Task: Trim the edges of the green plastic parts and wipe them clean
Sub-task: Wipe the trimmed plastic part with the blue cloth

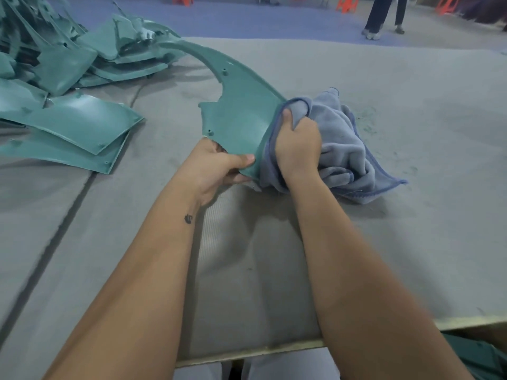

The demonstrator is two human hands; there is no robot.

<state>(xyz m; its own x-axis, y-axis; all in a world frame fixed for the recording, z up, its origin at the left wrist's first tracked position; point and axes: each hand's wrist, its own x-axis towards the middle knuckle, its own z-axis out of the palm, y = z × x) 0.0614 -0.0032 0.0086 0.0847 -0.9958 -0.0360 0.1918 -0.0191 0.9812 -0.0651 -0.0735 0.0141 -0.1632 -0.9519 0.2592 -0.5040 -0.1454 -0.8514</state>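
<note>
Green plastic parts (68, 86) lie heaped at ten o'clock on the grey table (411, 242); one curved part (241, 105) sits centre. Right hand (299, 149) clutches a blue cloth (343, 149) against its edge; left hand (216, 165) pinches its near end.

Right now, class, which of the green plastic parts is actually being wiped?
The long curved green part: the left hand grips its near corner and the right hand presses a blue cloth along its edge. The pile lies untouched at left.

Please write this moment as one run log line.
step: wiping | left hand: grips green part | right hand: grips blue cloth on part edge | pile: left
</note>
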